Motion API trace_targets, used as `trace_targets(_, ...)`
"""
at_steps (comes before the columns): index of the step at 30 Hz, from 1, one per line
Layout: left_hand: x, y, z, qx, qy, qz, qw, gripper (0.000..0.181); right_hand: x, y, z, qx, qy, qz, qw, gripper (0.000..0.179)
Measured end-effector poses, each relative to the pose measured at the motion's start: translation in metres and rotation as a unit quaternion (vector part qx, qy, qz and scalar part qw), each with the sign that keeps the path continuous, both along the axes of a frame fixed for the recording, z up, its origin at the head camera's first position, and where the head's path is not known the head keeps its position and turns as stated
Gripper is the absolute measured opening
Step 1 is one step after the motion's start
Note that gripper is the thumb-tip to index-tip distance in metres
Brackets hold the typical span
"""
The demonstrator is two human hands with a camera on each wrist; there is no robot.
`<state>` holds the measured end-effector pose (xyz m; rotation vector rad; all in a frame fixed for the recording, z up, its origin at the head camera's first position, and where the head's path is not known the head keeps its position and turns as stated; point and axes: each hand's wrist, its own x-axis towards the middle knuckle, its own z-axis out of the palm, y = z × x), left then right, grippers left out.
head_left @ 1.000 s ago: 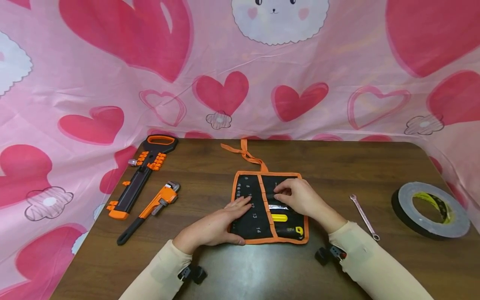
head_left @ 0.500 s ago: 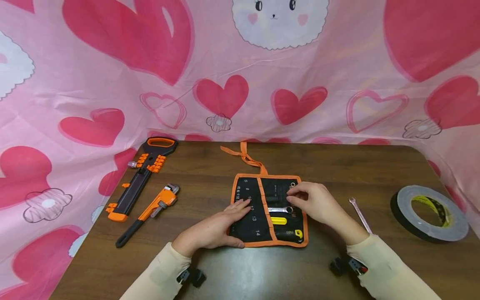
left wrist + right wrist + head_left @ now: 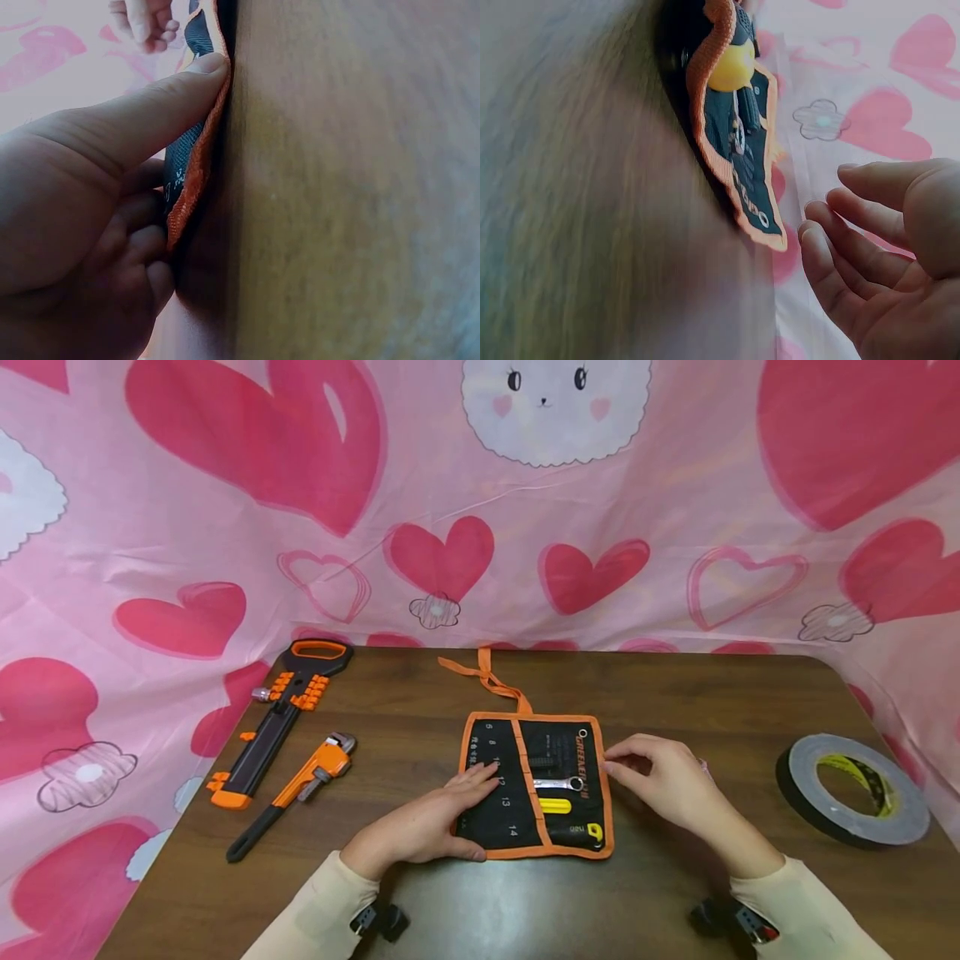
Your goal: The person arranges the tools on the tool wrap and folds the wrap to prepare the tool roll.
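A black tool pouch with orange trim (image 3: 529,850) lies spread on the table, numbers printed on its left pockets. Its right half holds a combination wrench (image 3: 555,784) and yellow-handled tools (image 3: 555,806). My left hand (image 3: 427,814) rests on the left half with fingers extended; in the left wrist view its thumb (image 3: 169,109) lies on the orange edge. Just off the right edge is my right hand (image 3: 667,785), fingers loosely bent and holding nothing; the right wrist view shows these fingers (image 3: 832,255) apart from the pouch. A loose wrench (image 3: 704,767) is mostly hidden behind the right hand.
An orange-and-black pipe wrench (image 3: 300,789) and a black tool with orange clips and a handle (image 3: 273,743) lie at left. A tape roll (image 3: 806,789) lies at right. Orange ties (image 3: 498,677) trail behind the pouch; a heart-patterned cloth (image 3: 525,493) hangs behind.
My right hand has moved right, off the pouch pockets to beside its right edge, uncovering the wrench and lettering there. It now covers most of the loose wrench. The left hand stays put.
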<state>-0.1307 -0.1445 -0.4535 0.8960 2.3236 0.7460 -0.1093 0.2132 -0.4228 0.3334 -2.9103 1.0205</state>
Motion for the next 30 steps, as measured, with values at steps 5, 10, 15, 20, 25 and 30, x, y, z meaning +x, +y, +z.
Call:
trace_targets(5,0.000,0.000,0.000,0.001,-0.001,-0.001,1.0000,0.097,0.009,0.013,0.001,0.005,0.005,-0.011,0.9999,0.014)
trace_targets(10,0.000,0.000,0.000,0.001,-0.002,0.000,1.0000,0.097,0.017,0.026,0.000,0.018,0.031,-0.023,0.9991,0.014)
trace_targets(15,0.000,0.000,0.000,0.001,-0.003,0.002,1.0000,0.097,0.025,0.039,-0.002,0.028,0.044,-0.040,0.9978,0.015)
trace_targets(20,0.001,-0.001,0.000,0.003,-0.002,0.000,1.0000,0.097,0.030,0.050,-0.007,0.030,0.079,-0.044,0.9954,0.014)
trace_targets(25,0.001,-0.001,0.001,0.003,0.003,-0.002,1.0000,0.097,0.033,0.056,-0.009,0.026,0.097,-0.048,0.9938,0.014)
trace_targets(30,0.001,-0.001,0.002,0.002,0.001,-0.002,1.0000,0.097,0.037,0.065,-0.009,0.022,0.098,-0.063,0.9929,0.014)
